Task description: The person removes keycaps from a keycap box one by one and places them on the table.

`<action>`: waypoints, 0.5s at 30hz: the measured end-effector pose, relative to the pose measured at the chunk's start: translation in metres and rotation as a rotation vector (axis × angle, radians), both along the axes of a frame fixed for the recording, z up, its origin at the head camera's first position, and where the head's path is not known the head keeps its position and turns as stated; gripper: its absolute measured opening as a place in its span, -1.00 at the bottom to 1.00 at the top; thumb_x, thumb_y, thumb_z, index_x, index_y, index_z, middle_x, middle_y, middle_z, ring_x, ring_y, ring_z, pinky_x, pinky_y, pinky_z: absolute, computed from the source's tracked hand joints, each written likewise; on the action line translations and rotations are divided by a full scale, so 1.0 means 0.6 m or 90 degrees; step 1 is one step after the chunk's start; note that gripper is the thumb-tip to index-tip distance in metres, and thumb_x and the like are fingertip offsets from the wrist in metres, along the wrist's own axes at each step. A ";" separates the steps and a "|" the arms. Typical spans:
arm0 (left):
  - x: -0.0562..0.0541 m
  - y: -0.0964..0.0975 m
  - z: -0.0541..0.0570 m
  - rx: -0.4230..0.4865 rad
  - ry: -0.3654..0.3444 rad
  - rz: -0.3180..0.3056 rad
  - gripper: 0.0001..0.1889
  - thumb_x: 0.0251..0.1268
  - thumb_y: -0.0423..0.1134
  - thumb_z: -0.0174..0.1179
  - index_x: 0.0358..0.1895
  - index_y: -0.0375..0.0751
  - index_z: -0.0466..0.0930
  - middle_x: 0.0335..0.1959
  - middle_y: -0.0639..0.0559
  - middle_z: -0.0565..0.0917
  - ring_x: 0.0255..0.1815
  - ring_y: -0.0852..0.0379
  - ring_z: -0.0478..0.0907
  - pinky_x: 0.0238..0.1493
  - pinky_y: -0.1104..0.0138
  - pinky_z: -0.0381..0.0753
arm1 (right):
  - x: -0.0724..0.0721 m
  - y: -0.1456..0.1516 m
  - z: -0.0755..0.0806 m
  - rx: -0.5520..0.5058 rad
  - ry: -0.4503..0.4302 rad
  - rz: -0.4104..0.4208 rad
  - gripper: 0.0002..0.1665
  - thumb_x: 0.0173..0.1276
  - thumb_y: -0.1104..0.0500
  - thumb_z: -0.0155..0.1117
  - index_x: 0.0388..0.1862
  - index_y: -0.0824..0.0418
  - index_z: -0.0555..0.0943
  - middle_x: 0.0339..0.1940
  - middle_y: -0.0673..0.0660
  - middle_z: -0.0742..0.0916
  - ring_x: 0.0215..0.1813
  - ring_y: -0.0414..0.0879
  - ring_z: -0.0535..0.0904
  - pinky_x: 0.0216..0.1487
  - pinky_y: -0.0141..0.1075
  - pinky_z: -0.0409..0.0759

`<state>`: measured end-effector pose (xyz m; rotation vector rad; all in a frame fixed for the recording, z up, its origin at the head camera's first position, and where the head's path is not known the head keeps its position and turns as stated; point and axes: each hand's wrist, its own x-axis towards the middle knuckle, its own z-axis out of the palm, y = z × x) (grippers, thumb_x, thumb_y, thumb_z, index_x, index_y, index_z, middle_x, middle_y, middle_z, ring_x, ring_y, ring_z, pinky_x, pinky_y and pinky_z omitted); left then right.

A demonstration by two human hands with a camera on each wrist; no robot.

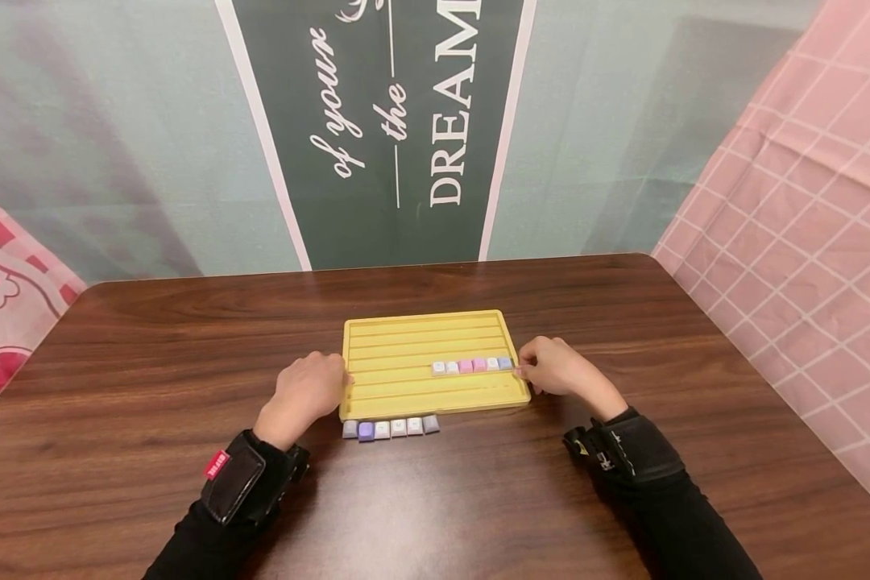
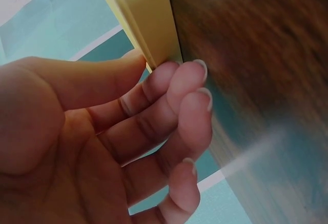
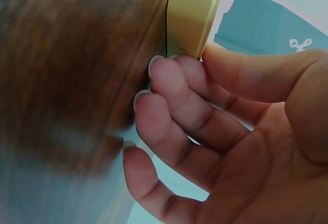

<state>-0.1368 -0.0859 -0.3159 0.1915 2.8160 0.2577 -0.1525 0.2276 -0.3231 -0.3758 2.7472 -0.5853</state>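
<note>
A yellow ridged tray (image 1: 406,342) lies on the table between my two hands. My left hand (image 1: 310,387) grips its left edge, thumb on the rim and fingers curled against the side wall, as the left wrist view shows. On the opposite edge my right hand (image 1: 554,366) pinches the tray the same way, thumb over the rim. Inside the tray, a row of white, pink and blue keycaps (image 1: 466,366) sits in one groove, reaching the right side. Another row of keycaps (image 1: 382,429), grey, purple and white, lies on the table along the tray's front edge.
The brown wooden table (image 1: 478,491) extends around the tray. Behind it hangs a green cloth (image 1: 399,225) with white lettering. Pink checked cloth (image 1: 805,242) drapes the right side, and a pink patterned cloth (image 1: 7,282) hangs at the left.
</note>
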 end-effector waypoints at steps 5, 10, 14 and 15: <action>0.000 0.000 -0.001 0.003 0.002 -0.001 -0.80 0.34 -0.21 0.02 -0.31 -0.30 0.51 -0.61 -0.06 0.38 -0.58 0.04 0.33 -0.57 0.28 0.26 | 0.001 0.000 -0.001 -0.001 0.001 0.001 -0.70 0.34 0.23 0.10 -0.62 0.18 0.49 -0.75 0.05 0.52 -0.66 -0.12 0.38 -0.57 -0.32 0.27; 0.000 0.001 0.000 0.001 0.003 -0.004 -0.79 0.35 -0.20 0.02 -0.31 -0.30 0.51 -0.63 -0.04 0.36 -0.60 0.05 0.33 -0.58 0.29 0.25 | 0.001 -0.001 -0.001 -0.002 0.000 -0.002 -0.71 0.34 0.22 0.10 -0.61 0.18 0.50 -0.74 0.05 0.53 -0.65 -0.12 0.39 -0.57 -0.31 0.28; 0.001 0.001 0.000 0.003 0.003 -0.004 -0.79 0.35 -0.21 0.02 -0.33 -0.30 0.51 -0.64 -0.03 0.34 -0.61 0.06 0.32 -0.59 0.30 0.25 | 0.002 -0.002 0.000 0.002 0.000 -0.004 -0.71 0.34 0.22 0.10 -0.62 0.18 0.49 -0.74 0.05 0.53 -0.65 -0.12 0.39 -0.57 -0.31 0.28; 0.002 0.001 0.000 0.003 0.004 -0.004 -0.79 0.35 -0.21 0.02 -0.33 -0.30 0.51 -0.64 -0.03 0.34 -0.60 0.06 0.32 -0.58 0.30 0.25 | 0.002 -0.002 0.000 0.004 0.000 -0.005 -0.71 0.34 0.22 0.10 -0.62 0.18 0.49 -0.75 0.05 0.53 -0.65 -0.12 0.39 -0.57 -0.32 0.28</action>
